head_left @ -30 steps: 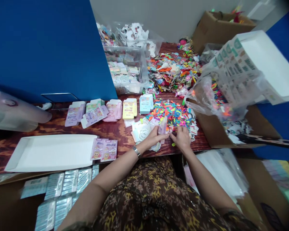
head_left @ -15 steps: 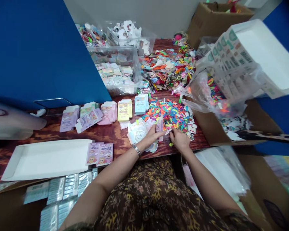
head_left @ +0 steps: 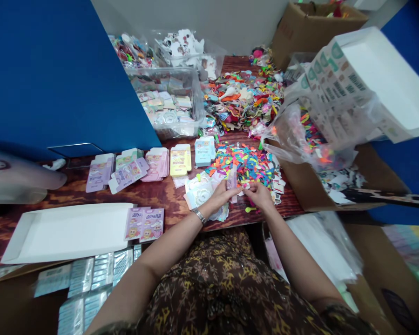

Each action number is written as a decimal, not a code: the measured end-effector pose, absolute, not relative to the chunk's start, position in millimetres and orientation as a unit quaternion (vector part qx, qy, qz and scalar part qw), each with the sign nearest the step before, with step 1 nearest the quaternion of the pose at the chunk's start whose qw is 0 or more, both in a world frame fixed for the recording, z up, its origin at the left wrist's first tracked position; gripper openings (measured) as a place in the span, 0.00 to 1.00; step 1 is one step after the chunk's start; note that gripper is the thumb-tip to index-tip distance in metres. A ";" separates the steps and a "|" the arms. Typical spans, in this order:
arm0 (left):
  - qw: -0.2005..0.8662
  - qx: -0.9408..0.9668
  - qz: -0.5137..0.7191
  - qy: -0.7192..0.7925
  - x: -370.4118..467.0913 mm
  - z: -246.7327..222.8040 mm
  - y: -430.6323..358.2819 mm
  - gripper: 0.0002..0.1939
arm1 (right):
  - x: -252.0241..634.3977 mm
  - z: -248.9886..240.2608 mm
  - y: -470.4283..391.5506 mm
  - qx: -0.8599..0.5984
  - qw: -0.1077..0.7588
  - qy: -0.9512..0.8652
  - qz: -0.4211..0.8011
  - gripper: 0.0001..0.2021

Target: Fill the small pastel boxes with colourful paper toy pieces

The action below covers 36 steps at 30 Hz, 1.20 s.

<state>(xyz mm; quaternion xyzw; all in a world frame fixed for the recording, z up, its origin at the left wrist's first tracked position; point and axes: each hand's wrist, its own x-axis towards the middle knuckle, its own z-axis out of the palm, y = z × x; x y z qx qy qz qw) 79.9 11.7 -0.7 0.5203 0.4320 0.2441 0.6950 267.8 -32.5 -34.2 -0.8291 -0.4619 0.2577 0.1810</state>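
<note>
My left hand (head_left: 224, 194) is closed on a small purple box (head_left: 232, 182) standing at the near edge of the colourful small pieces (head_left: 249, 163). Its thumb points right, toward my right hand (head_left: 257, 194). My right hand's fingers are pinched on a small item beside that thumb, too small to make out. Left of my left hand lie pale printed sheets (head_left: 199, 194). A yellow-green piece (head_left: 250, 210) lies below my right hand. Stacks of flat boxes, purple (head_left: 99, 172), pink (head_left: 156, 164), yellow (head_left: 180, 159) and blue (head_left: 205, 151), stand in a row to the left.
A white tray (head_left: 73, 232) with purple boxes (head_left: 152, 224) lies at the front left. Clear bins (head_left: 174, 125) and a mixed heap of trinkets (head_left: 244, 102) stand behind. At right are a plastic bag (head_left: 293, 135), an open carton (head_left: 293, 186) and a large white box (head_left: 394, 79).
My right hand has moved slightly left and up, bringing its fingertips close to my left thumb. My left hand stays almost where it was on the purple box.
</note>
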 end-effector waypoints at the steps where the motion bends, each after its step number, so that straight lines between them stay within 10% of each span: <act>1: 0.695 0.521 0.246 0.430 79.9 -1.0 11.6 0.24 | 266.6 -34.3 -33.1 -0.826 0.195 -0.462 0.259 0.17; 13: 0.626 0.603 0.300 0.394 72.0 21.2 10.5 0.36 | 284.1 55.3 -31.0 -0.814 0.084 -0.569 0.079 0.22; 22: 0.398 0.697 0.299 0.517 44.5 17.1 -5.6 0.35 | 239.4 72.5 -49.1 -0.652 0.460 -0.573 0.187 0.24; 36: 0.340 0.723 0.327 0.505 38.0 1.6 -16.1 0.33 | 197.2 55.5 -56.6 -0.604 0.357 -0.712 0.027 0.12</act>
